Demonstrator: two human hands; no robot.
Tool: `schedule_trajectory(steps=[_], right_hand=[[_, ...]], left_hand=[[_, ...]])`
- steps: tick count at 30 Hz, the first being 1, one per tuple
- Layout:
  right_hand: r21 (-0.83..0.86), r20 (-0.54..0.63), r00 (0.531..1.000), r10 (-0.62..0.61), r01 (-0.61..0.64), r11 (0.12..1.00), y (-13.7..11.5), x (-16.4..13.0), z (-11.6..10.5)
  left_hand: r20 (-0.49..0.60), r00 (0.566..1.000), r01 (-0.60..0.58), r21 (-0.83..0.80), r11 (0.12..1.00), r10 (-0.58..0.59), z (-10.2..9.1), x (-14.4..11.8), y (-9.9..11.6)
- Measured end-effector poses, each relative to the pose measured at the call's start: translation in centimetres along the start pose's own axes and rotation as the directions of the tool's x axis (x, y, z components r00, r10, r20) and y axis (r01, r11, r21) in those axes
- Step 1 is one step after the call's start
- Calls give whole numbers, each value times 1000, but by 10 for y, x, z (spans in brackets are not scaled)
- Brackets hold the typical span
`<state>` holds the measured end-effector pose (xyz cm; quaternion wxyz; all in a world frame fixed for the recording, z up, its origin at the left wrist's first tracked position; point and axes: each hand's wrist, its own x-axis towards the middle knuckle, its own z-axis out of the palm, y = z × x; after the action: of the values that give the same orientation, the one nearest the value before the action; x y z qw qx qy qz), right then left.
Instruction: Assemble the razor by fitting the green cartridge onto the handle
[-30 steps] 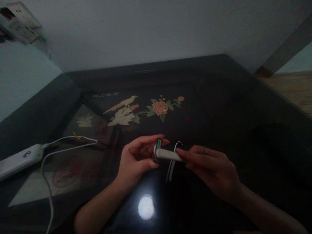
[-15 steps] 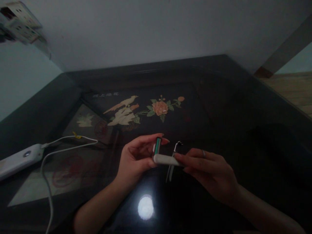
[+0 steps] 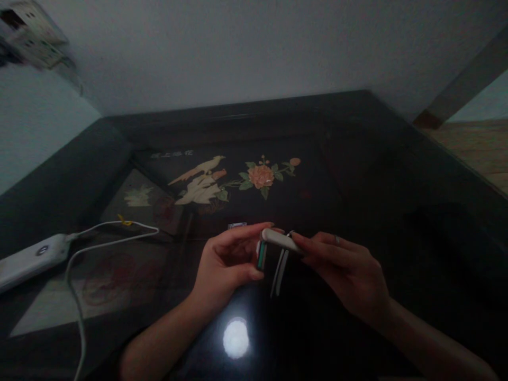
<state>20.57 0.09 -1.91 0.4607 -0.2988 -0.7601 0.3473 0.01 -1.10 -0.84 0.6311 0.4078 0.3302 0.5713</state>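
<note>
We see both hands low centre over the dark glossy worktop [image 3: 357, 174]. Left hand [image 3: 224, 264] has a narrow grip, thumb and fingers pinched on a small flat green-edged piece [image 3: 261, 256], held upright on edge. Right hand [image 3: 345, 270] holds a white bar [image 3: 280, 241] by its far end; the bar runs toward 10 o'clock and its tip sits on top of the green-edged piece, touching it. A thin pale strip [image 3: 281, 272] hangs below the bar; what it is, we cannot tell. At 9 o'clock, well apart, a white power strip [image 3: 27, 259] with its cable [image 3: 79, 275]. Inlaid bird-and-flower panel [image 3: 234, 177] at 12 o'clock.
</note>
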Motion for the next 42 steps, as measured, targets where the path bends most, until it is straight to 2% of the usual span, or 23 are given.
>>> schedule_trajectory(steps=[2, 7, 12, 17, 21, 26, 29, 32, 38, 42], right_hand=[[-7, -26, 1000, 1, -1, 1000, 0, 0, 1], [59, 54, 997, -51, 48, 997, 0, -1, 1], [-14, -35, 999, -3, 2, 1000, 0, -2, 0], [68, 69, 994, -83, 78, 995, -1, -3, 0], [4, -30, 999, -30, 30, 1000, 1, -3, 0], [58, 48, 996, -76, 73, 996, 3, -4, 1], [17, -10, 999, -49, 49, 999, 3, -4, 1], [-19, -47, 998, -46, 46, 999, 1, -3, 0], [-66, -96, 995, 18, -25, 998, -3, -2, -2], [-76, -33, 999, -8, 5, 997, -3, -2, 0]], left_hand=[[3, 1000, 2, -7, 1000, -2, 0, 0, -1], [41, 999, -27, -41, 999, 29, 0, 2, -1], [41, 999, 1, -41, 999, 1, 1, 2, 1], [74, 997, -12, -67, 998, 17, 3, 1, 3], [75, 997, 2, -60, 998, 2, 3, 1, 2], [84, 996, 2, -81, 997, 5, 4, 0, 3], [101, 995, 11, -65, 998, -4, 4, -2, 2], [94, 995, 21, -76, 997, -14, 4, -2, 1], [-10, 999, 32, -66, 997, -33, 4, 2, 1], [-5, 998, 54, -58, 997, -55, 4, 1, 1]])
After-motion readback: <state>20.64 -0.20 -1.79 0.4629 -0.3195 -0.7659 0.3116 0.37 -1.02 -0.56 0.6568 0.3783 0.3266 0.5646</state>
